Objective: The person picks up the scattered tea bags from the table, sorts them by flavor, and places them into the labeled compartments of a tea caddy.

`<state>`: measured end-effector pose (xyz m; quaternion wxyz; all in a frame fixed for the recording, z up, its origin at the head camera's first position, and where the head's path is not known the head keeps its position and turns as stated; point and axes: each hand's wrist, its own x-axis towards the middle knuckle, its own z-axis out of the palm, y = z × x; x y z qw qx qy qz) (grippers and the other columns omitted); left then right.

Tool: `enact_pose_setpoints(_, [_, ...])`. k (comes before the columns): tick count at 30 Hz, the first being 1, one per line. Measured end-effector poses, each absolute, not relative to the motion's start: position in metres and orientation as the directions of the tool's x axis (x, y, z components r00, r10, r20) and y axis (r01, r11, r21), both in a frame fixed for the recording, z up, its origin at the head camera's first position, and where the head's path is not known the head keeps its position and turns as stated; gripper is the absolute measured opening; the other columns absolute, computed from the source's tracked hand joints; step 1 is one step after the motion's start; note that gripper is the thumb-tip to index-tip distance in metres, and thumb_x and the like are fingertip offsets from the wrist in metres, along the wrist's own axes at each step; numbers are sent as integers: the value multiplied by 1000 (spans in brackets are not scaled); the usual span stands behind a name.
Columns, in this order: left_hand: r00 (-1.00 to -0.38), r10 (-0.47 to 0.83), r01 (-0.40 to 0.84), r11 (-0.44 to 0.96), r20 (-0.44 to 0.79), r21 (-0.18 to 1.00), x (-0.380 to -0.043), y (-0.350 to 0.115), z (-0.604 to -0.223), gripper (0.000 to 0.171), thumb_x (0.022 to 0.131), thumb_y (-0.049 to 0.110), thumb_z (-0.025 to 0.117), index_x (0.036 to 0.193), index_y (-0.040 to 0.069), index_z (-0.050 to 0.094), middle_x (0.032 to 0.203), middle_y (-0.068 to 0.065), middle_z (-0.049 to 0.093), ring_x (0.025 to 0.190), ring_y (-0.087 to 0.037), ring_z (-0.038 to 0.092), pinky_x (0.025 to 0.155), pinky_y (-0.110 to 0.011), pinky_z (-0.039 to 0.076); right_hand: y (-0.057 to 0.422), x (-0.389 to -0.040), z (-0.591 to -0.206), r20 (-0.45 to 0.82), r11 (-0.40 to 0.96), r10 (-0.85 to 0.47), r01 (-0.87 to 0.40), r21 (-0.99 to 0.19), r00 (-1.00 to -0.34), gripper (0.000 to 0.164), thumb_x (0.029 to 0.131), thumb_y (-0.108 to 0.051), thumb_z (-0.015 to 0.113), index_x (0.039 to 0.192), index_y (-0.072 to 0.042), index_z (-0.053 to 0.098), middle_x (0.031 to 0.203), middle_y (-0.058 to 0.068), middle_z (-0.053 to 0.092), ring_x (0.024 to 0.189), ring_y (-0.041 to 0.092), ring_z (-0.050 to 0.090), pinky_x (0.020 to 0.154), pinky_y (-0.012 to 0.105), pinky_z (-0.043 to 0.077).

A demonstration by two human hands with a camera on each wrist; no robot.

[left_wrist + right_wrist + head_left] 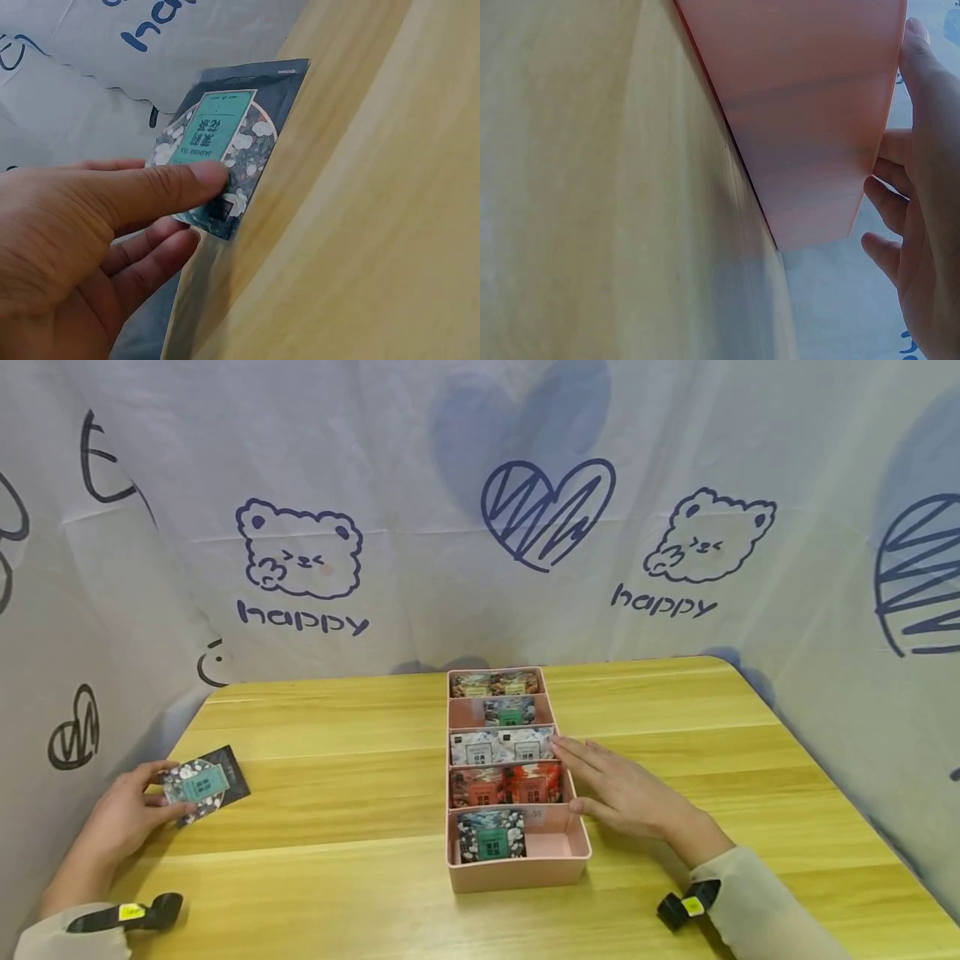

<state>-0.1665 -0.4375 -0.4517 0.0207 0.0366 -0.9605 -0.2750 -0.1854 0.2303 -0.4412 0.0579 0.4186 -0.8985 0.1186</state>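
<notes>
At the table's left, my left hand point(129, 810) pinches a jasmine tea sachet point(204, 783), thumb across its printed face. The left wrist view shows the sachet's teal label point(213, 127) and dark upper end tilted above the wood. A long pink divided box point(517, 877) stands mid-table. My right hand point(626, 789) touches its right rim with fingers extended; the right wrist view shows the fingers along the box's side wall point(810, 112). In the front compartment, a dark sachet with a green label point(492, 837) sits at the left.
Behind it come red sachets point(534, 783), white sachets point(477, 748), a single green-labelled sachet point(510, 712) and brown-yellow sachets point(514, 683) in the farthest compartment. A white printed curtain point(420, 560) borders the wooden table point(337, 877) at the back and sides.
</notes>
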Motion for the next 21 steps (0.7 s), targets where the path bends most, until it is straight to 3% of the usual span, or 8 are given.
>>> enact_pose_setpoints(6, [-993, -71, -7, 831, 94, 557, -167, -430, -449, 68, 89, 18, 74, 139, -9, 36, 110, -31, 53, 96, -44, 59, 60, -18, 47, 230, -187, -442, 212, 617, -740, -770, -162, -638, 73, 100, -48, 47, 156, -6, 24, 161, 9, 22, 143, 30, 28, 118, 45, 22])
enact_pose_setpoints(15, [-975, -30, 90, 853, 221, 514, -169, -412, -435, 51, 96, 10, 62, 140, -6, 41, 112, -35, 55, 94, -51, 61, 59, -17, 46, 231, -186, -442, 211, 623, -738, -767, -155, -641, 74, 100, -47, 49, 156, -6, 24, 161, 9, 21, 143, 31, 28, 117, 46, 22])
enact_pose_setpoints(18, [-973, -15, 109, 851, 231, 514, -169, -406, -430, 52, 98, 10, 61, 143, -5, 39, 113, -35, 55, 95, -53, 61, 60, -25, 53, 231, -186, -442, 205, 626, -735, -763, -160, -646, 74, 100, -47, 49, 156, -7, 23, 161, 9, 21, 144, 30, 27, 117, 47, 22])
enact_pose_setpoints(21, [-972, -1, 123, 852, 236, 510, -169, -399, -425, 52, 99, 12, 59, 144, -3, 38, 114, -35, 56, 97, -52, 61, 65, -43, 57, 231, -186, -442, 200, 630, -732, -758, -166, -652, 74, 100, -48, 49, 156, -8, 22, 162, 8, 20, 144, 29, 26, 118, 46, 21])
